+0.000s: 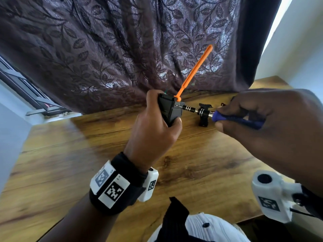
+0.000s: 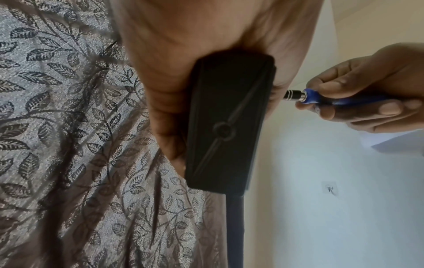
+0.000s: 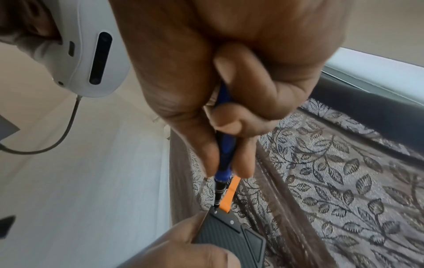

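Left hand (image 1: 153, 123) grips black device (image 1: 168, 109) (orange strap up); right hand (image 1: 272, 123) fingers curled round blue screwdriver (image 1: 239, 120), tip on screw.

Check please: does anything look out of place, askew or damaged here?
Nothing looks spilled or damaged. One orange strip juts up at a slant from the black device in the left hand, beside where the right hand sets the screwdriver.

The left hand (image 1: 153, 130) gripped a black box (image 1: 167, 109) above the wooden table (image 1: 87, 154). An orange strip (image 1: 195, 70) rose from the box's top. Right of the box, the right hand (image 1: 272, 123) held a blue-handled screwdriver (image 1: 234, 119), its tip against the box. A small black part (image 1: 203, 122) stood just right of the box.
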A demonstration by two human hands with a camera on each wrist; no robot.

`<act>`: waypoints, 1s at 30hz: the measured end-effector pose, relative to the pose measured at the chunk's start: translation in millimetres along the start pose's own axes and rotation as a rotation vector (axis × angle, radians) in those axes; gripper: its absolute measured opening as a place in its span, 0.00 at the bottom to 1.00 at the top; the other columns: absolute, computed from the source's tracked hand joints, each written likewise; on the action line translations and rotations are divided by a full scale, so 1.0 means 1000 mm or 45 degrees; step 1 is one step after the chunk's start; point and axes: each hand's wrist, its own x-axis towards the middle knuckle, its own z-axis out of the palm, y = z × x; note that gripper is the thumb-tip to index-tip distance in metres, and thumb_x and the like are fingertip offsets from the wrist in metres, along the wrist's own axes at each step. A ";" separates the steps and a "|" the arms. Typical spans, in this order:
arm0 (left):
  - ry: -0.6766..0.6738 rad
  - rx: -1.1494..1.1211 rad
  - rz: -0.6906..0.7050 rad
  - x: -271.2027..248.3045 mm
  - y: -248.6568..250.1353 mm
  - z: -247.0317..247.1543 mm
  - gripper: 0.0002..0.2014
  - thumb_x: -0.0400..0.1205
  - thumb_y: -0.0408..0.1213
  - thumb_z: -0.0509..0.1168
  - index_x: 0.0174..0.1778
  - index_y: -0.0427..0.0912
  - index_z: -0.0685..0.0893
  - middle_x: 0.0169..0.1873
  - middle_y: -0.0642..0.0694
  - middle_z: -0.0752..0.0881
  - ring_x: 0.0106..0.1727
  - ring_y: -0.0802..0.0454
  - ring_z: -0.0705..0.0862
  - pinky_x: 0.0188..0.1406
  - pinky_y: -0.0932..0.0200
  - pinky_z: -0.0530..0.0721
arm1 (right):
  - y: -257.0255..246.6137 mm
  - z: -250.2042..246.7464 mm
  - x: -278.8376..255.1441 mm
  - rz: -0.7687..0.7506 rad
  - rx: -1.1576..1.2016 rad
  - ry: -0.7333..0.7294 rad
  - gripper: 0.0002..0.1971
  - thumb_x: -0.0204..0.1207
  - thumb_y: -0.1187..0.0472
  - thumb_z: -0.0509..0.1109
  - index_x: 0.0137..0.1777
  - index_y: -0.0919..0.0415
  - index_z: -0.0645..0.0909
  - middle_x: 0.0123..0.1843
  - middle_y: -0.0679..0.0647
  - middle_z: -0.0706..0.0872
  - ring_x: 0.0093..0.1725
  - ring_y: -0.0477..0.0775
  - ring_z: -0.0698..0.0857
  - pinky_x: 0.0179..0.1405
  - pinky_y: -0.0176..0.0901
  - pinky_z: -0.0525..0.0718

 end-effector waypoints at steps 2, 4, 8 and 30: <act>-0.013 0.019 -0.002 0.001 -0.001 -0.001 0.23 0.80 0.35 0.75 0.59 0.52 0.66 0.39 0.53 0.86 0.42 0.61 0.84 0.32 0.72 0.77 | 0.003 0.004 -0.001 0.031 0.023 0.028 0.08 0.69 0.44 0.77 0.41 0.46 0.92 0.35 0.38 0.90 0.39 0.41 0.86 0.40 0.40 0.83; -0.045 0.033 0.009 0.001 -0.003 -0.002 0.23 0.80 0.36 0.74 0.59 0.52 0.66 0.41 0.52 0.88 0.40 0.57 0.85 0.34 0.66 0.79 | 0.003 0.006 -0.002 0.057 0.046 0.028 0.07 0.68 0.46 0.76 0.40 0.45 0.91 0.33 0.37 0.89 0.40 0.39 0.85 0.37 0.31 0.78; -0.033 -0.025 -0.036 0.001 -0.007 -0.001 0.22 0.79 0.37 0.75 0.59 0.53 0.68 0.42 0.53 0.89 0.40 0.57 0.86 0.37 0.61 0.82 | 0.004 0.008 0.004 0.140 0.228 -0.133 0.09 0.71 0.47 0.76 0.32 0.48 0.88 0.24 0.44 0.84 0.20 0.44 0.81 0.20 0.30 0.72; -0.017 -1.478 -0.780 0.001 -0.041 0.006 0.27 0.89 0.49 0.50 0.65 0.30 0.83 0.49 0.30 0.89 0.47 0.33 0.88 0.49 0.42 0.88 | 0.025 0.028 -0.001 0.236 0.464 -0.272 0.08 0.71 0.52 0.75 0.48 0.37 0.89 0.36 0.47 0.89 0.20 0.49 0.83 0.20 0.35 0.78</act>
